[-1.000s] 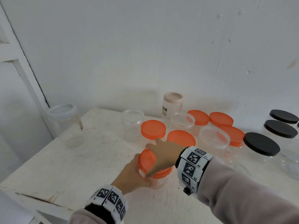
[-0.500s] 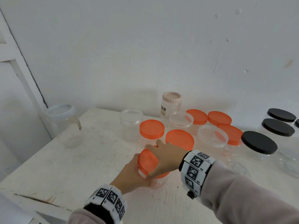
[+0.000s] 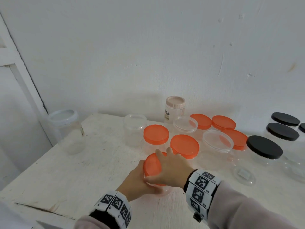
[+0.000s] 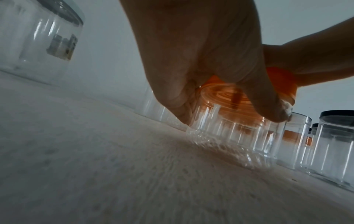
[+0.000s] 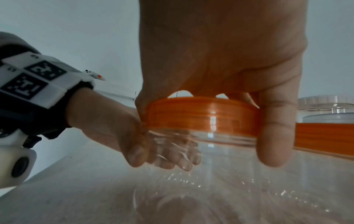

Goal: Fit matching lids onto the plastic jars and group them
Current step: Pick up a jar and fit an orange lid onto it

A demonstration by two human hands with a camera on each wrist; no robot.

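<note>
Right hand [image 3: 171, 169] grips the lid [image 3: 152, 164], left hand [image 3: 137, 180] clamps the jar [image 4: 229, 130]; we'd hold the jar firm, twist level — seating probably incomplete, threads hidden.

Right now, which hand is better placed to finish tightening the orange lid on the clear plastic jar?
The right hand: it sits on top of the orange lid, thumb and fingers around its rim. The left hand grips the clear plastic jar below, so it should only steady it.
</note>
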